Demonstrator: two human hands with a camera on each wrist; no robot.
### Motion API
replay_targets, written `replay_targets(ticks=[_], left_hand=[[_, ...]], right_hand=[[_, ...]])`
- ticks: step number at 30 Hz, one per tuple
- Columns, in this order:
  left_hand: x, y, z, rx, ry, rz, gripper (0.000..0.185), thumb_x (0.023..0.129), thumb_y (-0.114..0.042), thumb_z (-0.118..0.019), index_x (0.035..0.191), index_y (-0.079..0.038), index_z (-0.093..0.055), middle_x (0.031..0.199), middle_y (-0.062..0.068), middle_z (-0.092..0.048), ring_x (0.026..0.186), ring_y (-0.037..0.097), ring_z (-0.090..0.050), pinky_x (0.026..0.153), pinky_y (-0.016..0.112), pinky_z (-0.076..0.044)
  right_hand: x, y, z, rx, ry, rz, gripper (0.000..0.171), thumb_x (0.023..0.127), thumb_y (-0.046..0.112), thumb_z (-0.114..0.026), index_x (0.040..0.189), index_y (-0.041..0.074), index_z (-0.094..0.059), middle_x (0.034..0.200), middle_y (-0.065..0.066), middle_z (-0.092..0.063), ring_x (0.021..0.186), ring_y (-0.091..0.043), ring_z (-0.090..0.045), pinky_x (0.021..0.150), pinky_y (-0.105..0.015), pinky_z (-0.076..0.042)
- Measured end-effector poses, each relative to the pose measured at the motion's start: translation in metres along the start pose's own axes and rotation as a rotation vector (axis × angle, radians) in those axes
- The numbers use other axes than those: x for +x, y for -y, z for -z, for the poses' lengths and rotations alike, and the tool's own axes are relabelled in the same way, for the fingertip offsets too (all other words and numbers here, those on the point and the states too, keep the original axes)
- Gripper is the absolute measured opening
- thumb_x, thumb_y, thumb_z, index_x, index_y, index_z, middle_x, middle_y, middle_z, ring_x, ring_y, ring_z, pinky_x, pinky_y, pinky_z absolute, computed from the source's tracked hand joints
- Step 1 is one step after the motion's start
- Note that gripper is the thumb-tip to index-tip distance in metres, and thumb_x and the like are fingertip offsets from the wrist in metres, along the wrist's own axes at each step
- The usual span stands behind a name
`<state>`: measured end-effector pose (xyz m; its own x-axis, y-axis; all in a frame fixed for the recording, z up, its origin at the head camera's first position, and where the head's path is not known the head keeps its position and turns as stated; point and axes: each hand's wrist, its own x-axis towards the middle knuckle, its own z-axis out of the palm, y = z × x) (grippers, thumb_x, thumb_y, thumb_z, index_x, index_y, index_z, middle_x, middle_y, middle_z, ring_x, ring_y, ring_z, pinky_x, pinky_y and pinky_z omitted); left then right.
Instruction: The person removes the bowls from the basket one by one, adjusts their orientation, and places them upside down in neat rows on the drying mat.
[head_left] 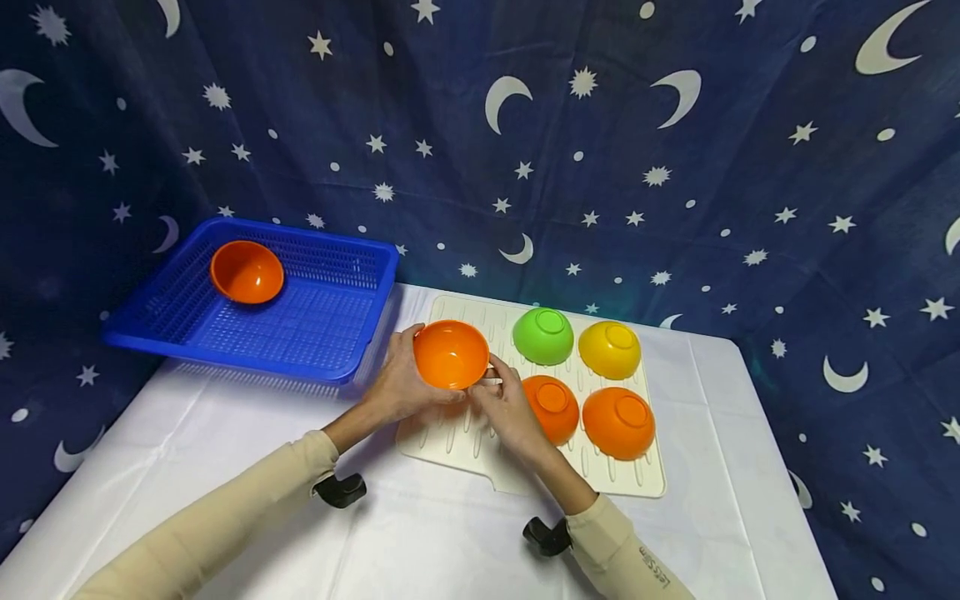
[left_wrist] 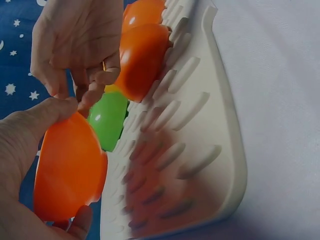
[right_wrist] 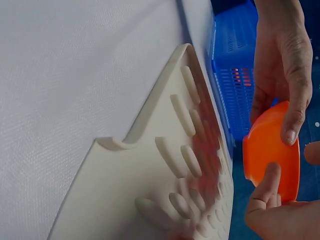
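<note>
Orange bowl [head_left: 451, 354] — held open side up between both hands just above the left end of the cream draining mat [head_left: 450, 437], at about 9 o'clock from the green bowl [head_left: 543, 335]. The left hand [head_left: 397, 385] cups its outer wall with the thumb curled onto the rim; the right hand [head_left: 506, 408] pinches the opposite rim with its fingertips. It looks like thin, stiff plastic — light, smooth and probably a little slippery, so the rim seems the surest place to grip. Its underside is hidden by the hands. On the mat, the yellow bowl [head_left: 610, 349] and two more orange ones sit upside down. At 10 o'clock, another orange bowl lies in the blue basket [head_left: 330, 321].
</note>
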<state>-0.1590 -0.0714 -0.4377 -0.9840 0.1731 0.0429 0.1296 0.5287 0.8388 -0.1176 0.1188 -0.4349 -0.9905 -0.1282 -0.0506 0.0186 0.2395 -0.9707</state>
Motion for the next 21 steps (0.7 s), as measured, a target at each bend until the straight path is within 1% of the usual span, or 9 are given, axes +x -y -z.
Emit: replay_targets(ticks=[2,4,8,10,12,14,16,17,21], left_hand=[[0.000,0.001,-0.002,0.010,-0.014,-0.008,0.118,0.061,-0.028,-0.095,0.153,0.000,-0.026,0.142,0.027,-0.033,0.118,0.044,-0.051,0.098,0.057,-0.047],[0.002,0.002,-0.003,0.025,-0.028,-0.045,0.118,0.061,-0.027,-0.095,0.152,0.002,-0.027,0.141,0.028,-0.034,0.121,0.043,-0.046,0.102,0.055,-0.042],[0.003,0.002,-0.003,0.027,-0.061,-0.120,0.111,0.063,-0.024,-0.092,0.151,0.001,-0.030,0.138,0.027,-0.037,0.121,0.042,-0.034,0.098,0.057,-0.036],[0.005,0.001,-0.002,-0.024,-0.079,-0.135,0.103,0.069,-0.020,-0.088,0.152,0.000,-0.031,0.140,0.026,-0.034,0.122,0.042,-0.031,0.098,0.057,-0.034],[0.007,0.001,-0.001,-0.097,-0.098,-0.133,0.092,0.076,-0.013,-0.082,0.153,-0.003,-0.033,0.140,0.025,-0.031,0.118,0.040,-0.036,0.096,0.056,-0.039],[0.010,0.000,0.001,-0.167,-0.109,-0.136,0.084,0.081,-0.006,-0.074,0.154,-0.004,-0.034,0.138,0.024,-0.028,0.114,0.039,-0.042,0.095,0.053,-0.043],[0.013,0.000,0.002,-0.228,-0.121,-0.153,0.078,0.083,0.000,-0.068,0.154,-0.004,-0.037,0.135,0.024,-0.029,0.112,0.039,-0.046,0.095,0.052,-0.046],[0.014,0.001,0.002,-0.246,-0.124,-0.164,0.076,0.083,0.002,-0.066,0.153,-0.003,-0.038,0.134,0.024,-0.030,0.111,0.039,-0.048,0.093,0.052,-0.048],[0.019,0.003,0.005,-0.267,-0.133,-0.207,0.069,0.085,0.007,-0.064,0.150,0.000,-0.042,0.136,0.026,-0.040,0.121,0.041,-0.045,0.098,0.056,-0.043]], right_hand=[[0.003,0.000,-0.001,0.005,-0.014,-0.007,0.058,0.097,0.010,-0.058,0.153,0.001,-0.041,0.116,-0.016,-0.043,0.086,-0.020,-0.049,0.059,-0.028,-0.049],[0.006,0.000,-0.002,0.009,-0.029,-0.017,0.056,0.097,0.010,-0.058,0.150,0.000,-0.044,0.111,-0.013,-0.043,0.086,-0.020,-0.047,0.060,-0.026,-0.046],[0.010,0.004,-0.003,0.018,-0.057,-0.040,0.058,0.096,0.012,-0.059,0.150,-0.002,-0.044,0.111,-0.013,-0.044,0.091,-0.020,-0.046,0.066,-0.028,-0.045],[0.013,0.007,-0.003,0.029,-0.076,-0.048,0.060,0.095,0.010,-0.060,0.151,-0.002,-0.042,0.114,-0.015,-0.044,0.094,-0.021,-0.049,0.070,-0.031,-0.047],[0.017,0.009,-0.003,0.046,-0.093,-0.058,0.063,0.094,0.010,-0.059,0.152,-0.003,-0.039,0.117,-0.016,-0.045,0.096,-0.023,-0.053,0.073,-0.033,-0.047],[0.021,0.011,-0.004,0.056,-0.105,-0.068,0.065,0.094,0.010,-0.060,0.153,-0.002,-0.037,0.120,-0.016,-0.045,0.101,-0.025,-0.056,0.079,-0.036,-0.046],[0.025,0.013,-0.005,0.072,-0.119,-0.080,0.067,0.093,0.010,-0.059,0.154,-0.001,-0.034,0.122,-0.019,-0.051,0.109,-0.025,-0.056,0.092,-0.041,-0.043],[0.027,0.015,-0.005,0.078,-0.126,-0.084,0.068,0.093,0.010,-0.059,0.155,0.000,-0.033,0.125,-0.019,-0.051,0.113,-0.026,-0.056,0.096,-0.043,-0.042],[0.035,0.017,-0.008,0.107,-0.161,-0.110,0.071,0.092,0.011,-0.057,0.157,0.002,-0.028,0.139,-0.019,-0.050,0.128,-0.029,-0.051,0.111,-0.050,-0.035]])
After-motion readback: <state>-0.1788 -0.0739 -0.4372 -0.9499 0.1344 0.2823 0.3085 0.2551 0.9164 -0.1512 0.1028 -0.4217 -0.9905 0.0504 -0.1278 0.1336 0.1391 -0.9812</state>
